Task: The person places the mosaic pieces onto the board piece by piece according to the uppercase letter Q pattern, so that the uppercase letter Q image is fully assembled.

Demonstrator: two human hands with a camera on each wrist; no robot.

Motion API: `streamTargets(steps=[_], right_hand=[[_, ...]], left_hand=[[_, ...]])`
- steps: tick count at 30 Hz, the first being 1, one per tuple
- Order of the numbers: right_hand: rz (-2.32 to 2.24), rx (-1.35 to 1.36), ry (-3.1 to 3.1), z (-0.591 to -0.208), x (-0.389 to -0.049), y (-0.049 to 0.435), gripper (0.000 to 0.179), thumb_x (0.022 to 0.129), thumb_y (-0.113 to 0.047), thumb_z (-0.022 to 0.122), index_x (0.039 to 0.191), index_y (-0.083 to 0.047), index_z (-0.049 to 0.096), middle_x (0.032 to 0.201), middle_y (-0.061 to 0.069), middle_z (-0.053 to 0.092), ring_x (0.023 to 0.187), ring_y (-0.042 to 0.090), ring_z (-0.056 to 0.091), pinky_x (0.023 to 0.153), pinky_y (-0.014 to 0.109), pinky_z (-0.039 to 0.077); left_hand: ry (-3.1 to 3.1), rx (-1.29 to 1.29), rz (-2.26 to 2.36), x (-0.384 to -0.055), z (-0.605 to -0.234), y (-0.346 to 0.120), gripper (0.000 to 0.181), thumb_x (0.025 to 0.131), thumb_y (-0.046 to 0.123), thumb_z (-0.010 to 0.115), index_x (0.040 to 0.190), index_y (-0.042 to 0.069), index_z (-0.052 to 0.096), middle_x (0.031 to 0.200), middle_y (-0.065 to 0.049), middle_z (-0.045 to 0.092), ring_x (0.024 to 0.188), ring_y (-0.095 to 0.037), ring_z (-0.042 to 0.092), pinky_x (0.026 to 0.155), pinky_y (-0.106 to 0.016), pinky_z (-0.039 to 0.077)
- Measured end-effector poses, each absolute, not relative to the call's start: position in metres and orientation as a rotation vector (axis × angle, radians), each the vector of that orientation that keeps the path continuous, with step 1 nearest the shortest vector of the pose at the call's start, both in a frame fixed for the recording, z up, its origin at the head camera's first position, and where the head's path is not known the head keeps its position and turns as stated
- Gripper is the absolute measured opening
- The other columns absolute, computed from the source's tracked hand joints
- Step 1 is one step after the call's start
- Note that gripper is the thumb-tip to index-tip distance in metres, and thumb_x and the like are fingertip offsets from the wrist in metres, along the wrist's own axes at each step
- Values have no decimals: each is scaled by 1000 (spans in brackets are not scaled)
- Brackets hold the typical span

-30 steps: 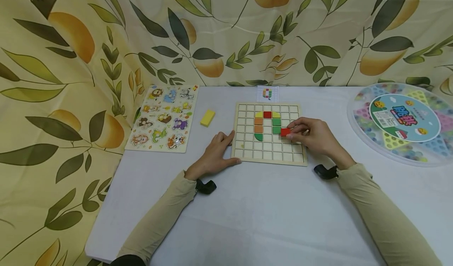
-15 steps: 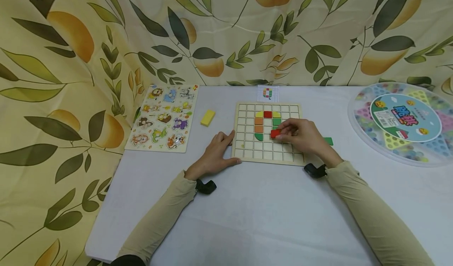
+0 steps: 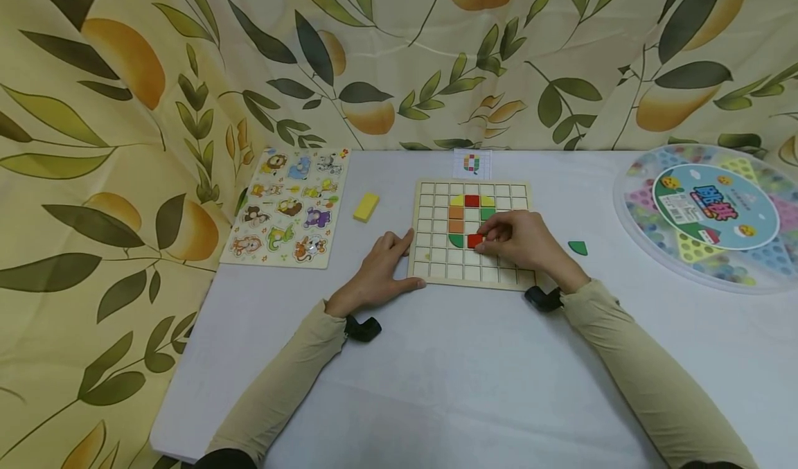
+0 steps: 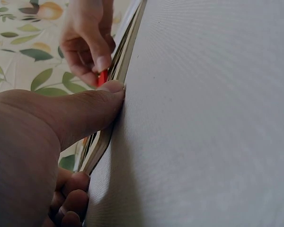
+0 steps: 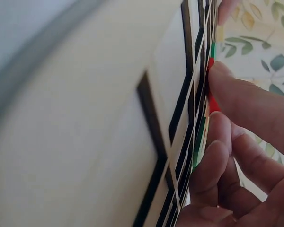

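My right hand (image 3: 520, 240) pinches a red square tile (image 3: 474, 240) between thumb and fingers, over the wooden grid board (image 3: 436, 273). The red tile lies just right of a green quarter-round tile (image 3: 456, 241). In the right wrist view, the tile (image 5: 213, 101) shows between thumb and fingertips, close on the grid. At the board's left side my left hand (image 3: 377, 275) is spread, its thumb touching the near left corner and its index finger the left edge. Orange tiles (image 3: 456, 219), another red tile (image 3: 472, 201) and a green tile (image 3: 488, 214) sit in the grid.
A loose green quarter-round tile (image 3: 578, 247) lies right of the board. A yellow block (image 3: 366, 207) and an animal puzzle board (image 3: 283, 209) are on the left. Behind the grid lies a pattern card (image 3: 472, 164). A round game box (image 3: 636, 226) stands at the far right.
My right hand has moved left across the board with the red tile, bringing it beside the green quarter-round tile. The loose green tile on the right has come into view. The left hand stays put.
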State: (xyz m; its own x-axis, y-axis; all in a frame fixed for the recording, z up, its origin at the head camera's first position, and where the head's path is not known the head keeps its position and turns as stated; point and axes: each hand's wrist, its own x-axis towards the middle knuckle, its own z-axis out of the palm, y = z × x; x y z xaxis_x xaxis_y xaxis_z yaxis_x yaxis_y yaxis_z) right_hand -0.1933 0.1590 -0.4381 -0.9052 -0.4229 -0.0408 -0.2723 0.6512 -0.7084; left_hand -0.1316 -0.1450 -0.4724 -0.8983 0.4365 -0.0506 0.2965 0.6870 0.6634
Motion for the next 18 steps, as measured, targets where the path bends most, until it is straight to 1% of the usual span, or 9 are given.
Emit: streamTargets(steps=[9,18], right_hand=[[-1068,-541,2676,-434,-193,154,22,84,-15,91,100,-3,81,81,5,70,76,19,60,68,24,45],[-1074,-517,2646,-432,-193,151,26,84,-15,92,103,-2,81,84,6,70,78,21,60,69,25,45]], left_hand=[[2693,588,1006,-132,-472,-145,102,92,32,85,167,-1,23,120,-13,47,104,-21,39,87,-30,34],[2700,593,994,-132,-471,-145,101,93,31,85,167,-1,24,121,-14,48,105,-21,40,88,-30,34]])
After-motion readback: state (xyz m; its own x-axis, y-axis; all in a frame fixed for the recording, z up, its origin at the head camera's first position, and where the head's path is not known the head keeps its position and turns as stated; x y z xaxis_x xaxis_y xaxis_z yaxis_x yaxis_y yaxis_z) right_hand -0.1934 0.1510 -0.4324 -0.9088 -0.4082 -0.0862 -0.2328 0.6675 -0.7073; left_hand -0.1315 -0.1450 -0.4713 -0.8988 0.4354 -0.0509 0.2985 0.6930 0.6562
